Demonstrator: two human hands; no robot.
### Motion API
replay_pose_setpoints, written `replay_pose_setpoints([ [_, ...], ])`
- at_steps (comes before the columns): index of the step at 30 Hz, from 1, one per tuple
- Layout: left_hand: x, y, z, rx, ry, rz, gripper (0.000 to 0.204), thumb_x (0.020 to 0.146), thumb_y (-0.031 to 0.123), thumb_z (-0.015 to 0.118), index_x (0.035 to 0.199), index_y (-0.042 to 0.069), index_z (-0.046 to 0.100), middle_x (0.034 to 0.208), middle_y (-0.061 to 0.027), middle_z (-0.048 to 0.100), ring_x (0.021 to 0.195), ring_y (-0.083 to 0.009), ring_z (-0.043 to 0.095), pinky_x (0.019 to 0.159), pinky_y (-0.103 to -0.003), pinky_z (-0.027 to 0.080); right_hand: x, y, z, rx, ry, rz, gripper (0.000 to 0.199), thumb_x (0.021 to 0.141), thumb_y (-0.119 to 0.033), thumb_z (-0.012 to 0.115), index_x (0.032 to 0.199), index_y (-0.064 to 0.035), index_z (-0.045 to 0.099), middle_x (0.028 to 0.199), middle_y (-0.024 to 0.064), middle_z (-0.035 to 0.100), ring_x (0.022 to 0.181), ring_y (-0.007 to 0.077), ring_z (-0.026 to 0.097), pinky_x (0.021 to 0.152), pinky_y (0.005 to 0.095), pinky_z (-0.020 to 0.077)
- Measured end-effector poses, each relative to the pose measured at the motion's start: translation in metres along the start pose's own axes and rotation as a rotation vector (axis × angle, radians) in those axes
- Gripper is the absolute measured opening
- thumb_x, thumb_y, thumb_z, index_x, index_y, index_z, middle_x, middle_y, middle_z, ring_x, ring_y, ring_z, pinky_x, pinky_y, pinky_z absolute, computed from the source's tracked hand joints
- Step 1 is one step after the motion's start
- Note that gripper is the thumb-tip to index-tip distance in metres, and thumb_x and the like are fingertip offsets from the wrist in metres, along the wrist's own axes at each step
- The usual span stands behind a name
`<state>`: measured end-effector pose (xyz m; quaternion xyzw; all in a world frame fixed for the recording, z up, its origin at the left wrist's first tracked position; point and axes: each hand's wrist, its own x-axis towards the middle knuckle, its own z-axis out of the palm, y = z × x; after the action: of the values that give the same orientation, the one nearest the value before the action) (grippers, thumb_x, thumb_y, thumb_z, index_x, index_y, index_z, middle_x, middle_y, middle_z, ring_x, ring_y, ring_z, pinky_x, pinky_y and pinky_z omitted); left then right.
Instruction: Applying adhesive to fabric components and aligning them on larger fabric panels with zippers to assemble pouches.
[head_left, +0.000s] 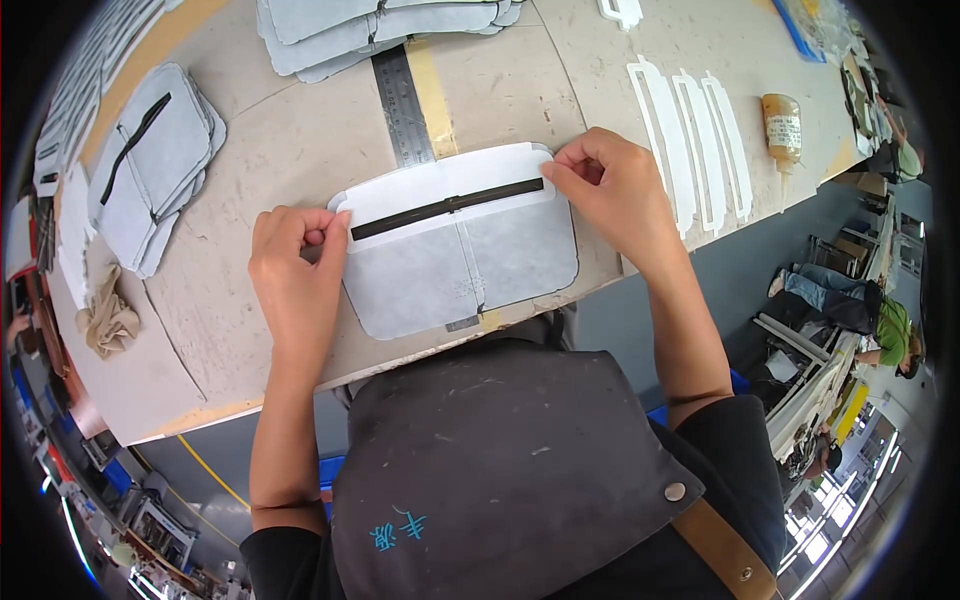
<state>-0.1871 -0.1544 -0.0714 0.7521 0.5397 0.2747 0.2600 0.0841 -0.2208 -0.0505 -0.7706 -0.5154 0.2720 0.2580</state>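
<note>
A grey, round-cornered fabric panel (415,285) lies flat near the table's front edge. Along its upper part runs a white backing strip (420,183), and a long black slot, which looks like a zipper, (415,217) sits across it. My left hand (298,250) pinches the left end of the white strip between thumb and fingers. At the upper right corner, my right hand (610,185) pinches the other end. Whether the fingertips grip the strip alone or the panel too, I cannot tell. A seam runs down the panel's middle.
Beyond the panel is a steel ruler (400,105) and a stack of grey panels (340,30). More panels (150,150) lie left, near a crumpled beige cloth (107,315). To the right are white slotted frames (650,130) and a glue bottle (782,130). People (890,325) work farther right.
</note>
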Motion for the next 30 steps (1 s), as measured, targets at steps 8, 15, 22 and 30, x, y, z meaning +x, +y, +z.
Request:
replay_pose_setpoints([
  [8, 0.001, -0.001, 0.0, 0.011, -0.007, 0.011, 0.012, 0.079, 0.004, 0.075, 0.075, 0.001, 0.064, 0.071, -0.0056, 0.056, 0.069, -0.0169, 0.052, 0.06, -0.029, 0.045, 0.001, 0.001, 0.004, -0.046, 0.026, -0.043, 0.014, 0.079, -0.012, 0.073, 0.077, 0.0001, 0.067, 0.078, 0.0109, 0.066, 0.067, 0.0214, 0.064, 0.062, 0.0326, 0.0517],
  [15, 0.0, -0.004, -0.001, 0.046, -0.02, 0.048, 0.012, 0.083, 0.006, 0.075, 0.079, 0.0, 0.065, 0.074, -0.0045, 0.057, 0.066, -0.0113, 0.052, 0.062, -0.024, 0.045, -0.001, 0.006, 0.01, -0.112, 0.069, -0.1, 0.013, 0.079, -0.011, 0.074, 0.077, -0.0018, 0.065, 0.074, 0.0089, 0.063, 0.063, 0.0215, 0.062, 0.059, 0.0334, 0.0507],
  [22, 0.0, -0.004, 0.0, 0.048, -0.015, 0.057, 0.012, 0.082, 0.005, 0.075, 0.079, 0.0, 0.065, 0.074, -0.0048, 0.057, 0.065, -0.0118, 0.052, 0.062, -0.025, 0.045, -0.012, 0.006, 0.012, 0.015, 0.228, -0.129, 0.024, 0.079, -0.003, 0.073, 0.101, -0.0026, 0.063, 0.071, 0.0041, 0.057, 0.061, 0.017, 0.059, 0.057, 0.028, 0.0485],
  [30, 0.0, -0.002, 0.0, 0.026, -0.001, 0.038, 0.012, 0.079, 0.003, 0.075, 0.075, 0.001, 0.064, 0.071, -0.0059, 0.056, 0.069, -0.0175, 0.052, 0.06, -0.029, 0.044, -0.028, 0.02, 0.003, 0.023, 0.306, -0.264, 0.01, 0.081, -0.001, 0.073, 0.086, 0.0001, 0.065, 0.076, 0.0068, 0.065, 0.06, 0.0138, 0.06, 0.053, 0.0257, 0.0476],
])
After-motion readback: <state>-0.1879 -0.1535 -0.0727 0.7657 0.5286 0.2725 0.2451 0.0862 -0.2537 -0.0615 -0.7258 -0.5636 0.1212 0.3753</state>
